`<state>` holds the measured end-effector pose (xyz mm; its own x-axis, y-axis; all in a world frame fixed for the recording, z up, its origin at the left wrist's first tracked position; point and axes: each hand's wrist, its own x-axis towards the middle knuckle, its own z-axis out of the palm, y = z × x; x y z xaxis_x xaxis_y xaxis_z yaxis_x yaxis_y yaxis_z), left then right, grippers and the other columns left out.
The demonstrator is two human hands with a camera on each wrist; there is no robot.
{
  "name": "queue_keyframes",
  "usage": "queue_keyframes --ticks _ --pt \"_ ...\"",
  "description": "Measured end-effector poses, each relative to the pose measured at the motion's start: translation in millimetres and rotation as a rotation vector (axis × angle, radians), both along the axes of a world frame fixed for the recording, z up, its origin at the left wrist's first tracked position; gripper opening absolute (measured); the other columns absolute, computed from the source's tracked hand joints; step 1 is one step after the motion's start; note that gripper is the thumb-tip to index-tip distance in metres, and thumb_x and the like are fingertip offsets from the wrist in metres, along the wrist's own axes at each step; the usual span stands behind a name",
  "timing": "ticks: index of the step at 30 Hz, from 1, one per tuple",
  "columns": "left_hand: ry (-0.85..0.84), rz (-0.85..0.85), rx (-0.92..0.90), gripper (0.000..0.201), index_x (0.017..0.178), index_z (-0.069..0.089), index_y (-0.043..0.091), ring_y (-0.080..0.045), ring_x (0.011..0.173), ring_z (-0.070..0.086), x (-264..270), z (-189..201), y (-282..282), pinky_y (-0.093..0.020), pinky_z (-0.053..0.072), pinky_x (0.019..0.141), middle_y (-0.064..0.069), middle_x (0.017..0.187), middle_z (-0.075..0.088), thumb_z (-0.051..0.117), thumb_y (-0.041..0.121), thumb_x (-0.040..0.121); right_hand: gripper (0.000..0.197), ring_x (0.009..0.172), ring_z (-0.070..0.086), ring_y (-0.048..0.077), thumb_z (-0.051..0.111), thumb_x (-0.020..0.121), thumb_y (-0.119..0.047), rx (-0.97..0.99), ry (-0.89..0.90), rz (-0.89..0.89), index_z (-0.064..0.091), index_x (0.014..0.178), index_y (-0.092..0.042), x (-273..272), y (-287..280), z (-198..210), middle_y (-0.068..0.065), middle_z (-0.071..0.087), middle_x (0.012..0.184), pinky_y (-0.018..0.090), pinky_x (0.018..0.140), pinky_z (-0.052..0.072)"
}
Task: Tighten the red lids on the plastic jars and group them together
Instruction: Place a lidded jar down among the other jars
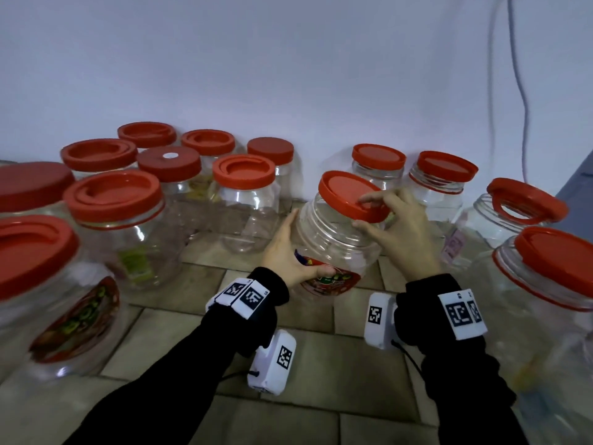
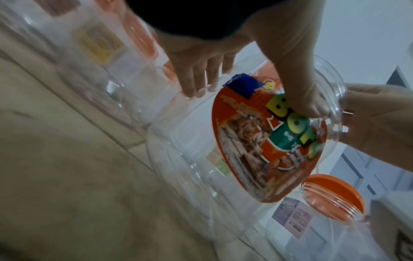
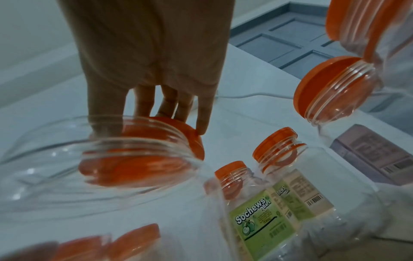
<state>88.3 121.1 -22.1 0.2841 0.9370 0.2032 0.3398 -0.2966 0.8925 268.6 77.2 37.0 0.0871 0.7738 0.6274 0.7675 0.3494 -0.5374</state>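
Observation:
A clear plastic jar [image 1: 333, 242] with a red food label stands tilted on the tiled floor in the middle of the head view. My left hand [image 1: 288, 248] holds its left side, thumb pressed on the label [image 2: 279, 141] and fingers [image 2: 196, 77] round the back. Its red lid [image 1: 351, 195] sits askew on the threaded mouth. My right hand [image 1: 382, 213] grips the lid's near rim between thumb and fingers. In the right wrist view the fingers [image 3: 203, 113] curl over the lid [image 3: 161, 141] above the jar's neck [image 3: 134, 159].
Several jars with red lids [image 1: 244, 200] stand grouped at the left against the wall [image 1: 288, 75]. More jars [image 1: 442, 178] with lids sitting crooked stand at the right, one large jar [image 1: 552, 284] close to my right arm. A cable [image 1: 523, 91] hangs down the wall.

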Motion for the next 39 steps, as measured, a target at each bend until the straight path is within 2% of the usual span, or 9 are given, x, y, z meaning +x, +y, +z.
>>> queue_keyframes --ticks 4,7,12,15,18,23,29,34,39 --pt "0.003 0.0 -0.013 0.131 0.14 0.016 0.032 -0.016 0.132 0.034 -40 7 -13 -0.045 0.032 0.108 0.0 0.145 0.035 0.084 0.055 0.031 0.034 0.091 0.048 -0.01 0.074 0.073 -0.01 0.069 -0.015 0.018 0.065 0.105 -0.015 -20 -7 -3 -0.001 0.05 0.104 0.009 0.081 0.04" --pt "0.085 0.055 0.083 0.125 0.142 0.016 0.028 -0.016 0.134 0.027 -67 12 -26 -0.041 0.025 0.111 0.0 0.147 0.029 0.088 0.042 0.041 0.029 0.091 0.051 0.005 0.068 0.081 -0.012 0.117 0.02 0.002 0.062 0.11 -0.011 -35 -13 -6 -0.004 0.05 0.106 0.018 0.081 0.045" --pt "0.183 0.08 0.258 0.12 0.14 0.015 0.03 -0.017 0.134 0.024 -101 18 -46 -0.044 0.023 0.111 0.001 0.145 0.028 0.088 0.034 0.044 0.028 0.088 0.049 0.0 0.052 0.09 -0.022 0.21 0.196 -0.052 0.054 0.115 -0.01 -52 -30 -6 -0.003 0.051 0.107 0.002 0.072 0.038" --pt "0.217 0.058 0.27 0.117 0.132 0.009 0.04 -0.016 0.134 0.023 -114 22 -48 -0.048 0.024 0.11 0.001 0.146 0.026 0.087 0.036 0.045 0.021 0.091 0.051 -0.011 0.047 0.094 -0.021 0.224 0.414 0.029 0.052 0.114 -0.023 -55 -41 3 -0.013 0.054 0.105 0.007 0.076 0.042" --pt "0.245 0.017 0.257 0.116 0.129 0.007 0.043 -0.015 0.135 0.02 -122 23 -51 -0.048 0.023 0.111 0.002 0.147 0.023 0.086 0.037 0.045 0.019 0.105 0.053 0.004 0.046 0.093 -0.036 0.255 0.638 0.085 0.06 0.106 -0.041 -57 -44 6 -0.015 0.06 0.108 0.028 0.093 0.044" --pt "0.292 -0.074 0.279 0.117 0.13 0.004 0.045 -0.012 0.134 0.019 -131 25 -53 -0.045 0.022 0.111 0.005 0.147 0.022 0.085 0.045 0.044 0.024 0.087 0.058 0.005 0.048 0.094 -0.035 0.031 0.803 0.137 0.069 0.089 -0.024 -79 -23 -8 -0.012 0.069 0.084 0.027 0.086 0.044" --pt "0.331 -0.158 0.301 0.114 0.128 0.001 0.046 -0.001 0.129 0.011 -136 27 -55 -0.037 0.015 0.113 0.013 0.145 0.016 0.083 0.047 0.048 0.014 0.08 0.053 0.006 0.048 0.095 -0.02 -0.147 0.722 0.03 0.062 0.093 -0.017 -98 -12 -32 -0.005 0.06 0.086 0.024 0.078 0.04" --pt "0.382 -0.199 0.298 0.116 0.128 -0.007 0.043 0.005 0.124 0.002 -131 29 -56 -0.036 0.006 0.112 0.011 0.147 0.01 0.081 0.052 0.052 0.013 0.078 0.054 -0.005 0.049 0.094 -0.011 -0.199 0.595 0.032 0.061 0.096 -0.016 -101 -14 -31 0.0 0.062 0.095 0.006 0.069 0.04" --pt "0.439 -0.213 0.299 0.122 0.13 -0.013 0.04 0.005 0.124 0.003 -132 29 -51 -0.033 0.008 0.109 0.005 0.151 0.009 0.069 0.071 0.046 0.01 0.095 0.054 0.01 0.052 0.093 -0.025 -0.239 0.461 -0.03 0.058 0.1 -0.027 -104 -26 -22 0.007 0.055 0.111 0.017 0.083 0.04"
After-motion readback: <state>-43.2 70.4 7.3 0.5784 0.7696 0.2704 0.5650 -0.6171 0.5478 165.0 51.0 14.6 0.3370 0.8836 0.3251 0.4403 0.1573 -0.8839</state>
